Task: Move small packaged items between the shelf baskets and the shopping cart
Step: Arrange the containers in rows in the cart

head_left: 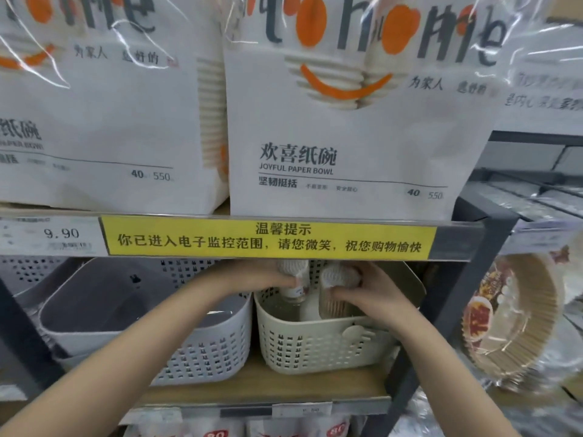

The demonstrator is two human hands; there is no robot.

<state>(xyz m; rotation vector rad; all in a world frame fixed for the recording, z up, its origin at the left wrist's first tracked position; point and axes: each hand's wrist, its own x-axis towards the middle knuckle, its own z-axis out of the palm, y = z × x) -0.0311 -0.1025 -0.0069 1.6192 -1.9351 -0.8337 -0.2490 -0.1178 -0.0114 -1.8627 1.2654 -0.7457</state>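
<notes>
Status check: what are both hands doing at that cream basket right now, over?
Left hand grips a small bottle; right hand grips a net-topped pack. Both over the cream basket. Yellow shelf strip overhangs, hiding the tops.

You face a dark metal shelving frame (473, 313) with wooden boards. Its upper shelf carries white paper-bowl packs (347, 137) behind a yellow notice strip (271, 239) and a price tag (60, 234). At your right hang plastic-wrapped paper plates (517, 313).
</notes>
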